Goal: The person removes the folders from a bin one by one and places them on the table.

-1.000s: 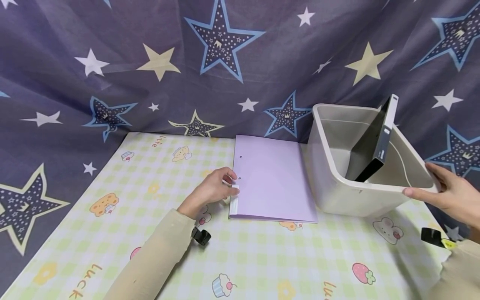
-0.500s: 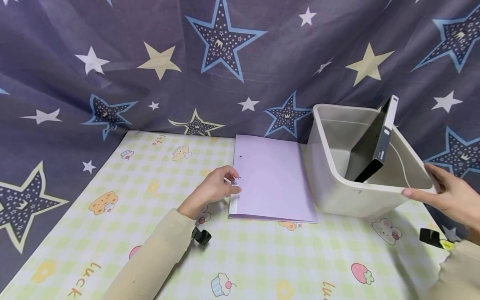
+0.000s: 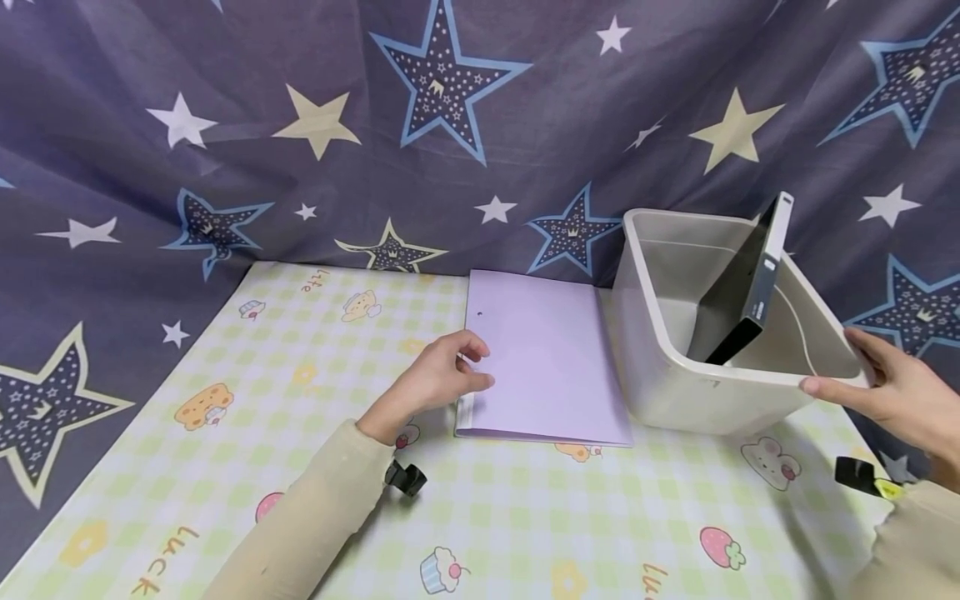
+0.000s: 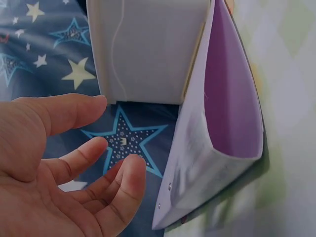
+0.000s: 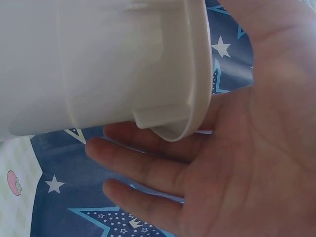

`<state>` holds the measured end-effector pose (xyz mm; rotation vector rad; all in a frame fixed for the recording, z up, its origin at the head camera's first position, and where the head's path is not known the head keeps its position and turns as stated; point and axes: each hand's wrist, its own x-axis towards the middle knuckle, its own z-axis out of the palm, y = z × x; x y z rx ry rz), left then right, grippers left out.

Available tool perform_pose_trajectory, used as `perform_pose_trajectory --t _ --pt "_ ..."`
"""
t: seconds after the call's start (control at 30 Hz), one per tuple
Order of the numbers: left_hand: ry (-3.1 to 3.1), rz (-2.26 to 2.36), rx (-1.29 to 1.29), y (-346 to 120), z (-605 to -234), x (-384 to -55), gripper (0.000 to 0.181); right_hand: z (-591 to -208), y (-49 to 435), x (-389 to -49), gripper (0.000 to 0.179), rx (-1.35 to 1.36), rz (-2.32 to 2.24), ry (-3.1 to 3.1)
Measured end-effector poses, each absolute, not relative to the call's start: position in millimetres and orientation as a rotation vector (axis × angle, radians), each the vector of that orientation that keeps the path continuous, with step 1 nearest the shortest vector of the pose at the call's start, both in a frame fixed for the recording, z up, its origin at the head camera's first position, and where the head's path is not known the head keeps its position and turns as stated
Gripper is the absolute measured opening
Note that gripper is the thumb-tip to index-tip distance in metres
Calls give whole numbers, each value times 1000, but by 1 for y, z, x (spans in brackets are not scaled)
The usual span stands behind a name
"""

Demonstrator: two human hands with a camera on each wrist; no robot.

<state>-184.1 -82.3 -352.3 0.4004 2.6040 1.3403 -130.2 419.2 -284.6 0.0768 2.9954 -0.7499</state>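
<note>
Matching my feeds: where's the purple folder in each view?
Head: purple folder just right of centre, left of the bin.
Left wrist: right of centre, running from top edge nearly to bottom.
Right wrist: not in it.
Shared landmark: the bin, at right, top middle and upper left respectively.

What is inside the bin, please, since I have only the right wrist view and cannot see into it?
Observer: A black binder leans inside the bin, with its top end sticking out.
Operator: Thank you. Where is the left hand, please?
Observer: The left hand is at the left edge of a purple folder, as the head view shows it.
Operator: And is it gripping that folder?
Observer: No, in the left wrist view its thumb and fingers are apart, with nothing held between them.
</note>
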Motion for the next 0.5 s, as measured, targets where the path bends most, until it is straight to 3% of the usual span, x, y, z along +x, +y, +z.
perform_pose_trajectory --t 0.5 --pt "2587 1372 505 -66 -348 -179 34 -286 420 -132 105 92 -726 3011"
